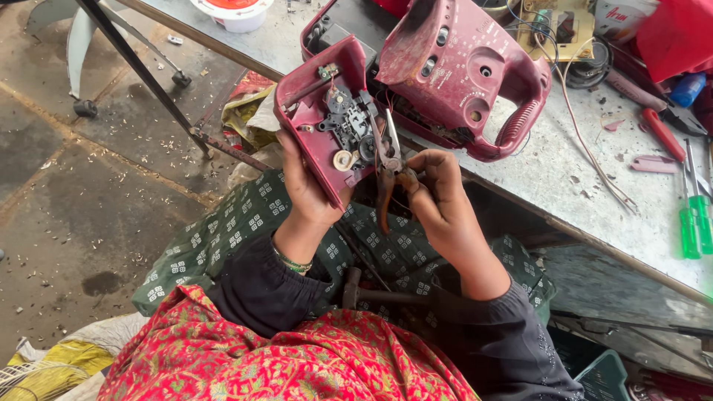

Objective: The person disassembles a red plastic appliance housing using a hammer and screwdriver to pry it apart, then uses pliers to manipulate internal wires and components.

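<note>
My left hand (306, 186) grips a dark red plastic panel (316, 119) with small black gears and a white wheel set in it, tilted up over my lap. My right hand (440, 194) holds needle-nose pliers (388, 160) with orange handles, the jaws poked into the gear mechanism. Behind them the matching red casing (468, 70) with a handle lies on the edge of the grey workbench (564, 163), wires trailing between the two parts.
On the bench lie green-handled screwdrivers (694, 223), a red-handled tool (663, 134), a circuit board (557, 26) with wires and a white tub (236, 11). A hammer (371, 293) rests on my lap. A metal stand leg (141, 70) crosses the dirty floor at left.
</note>
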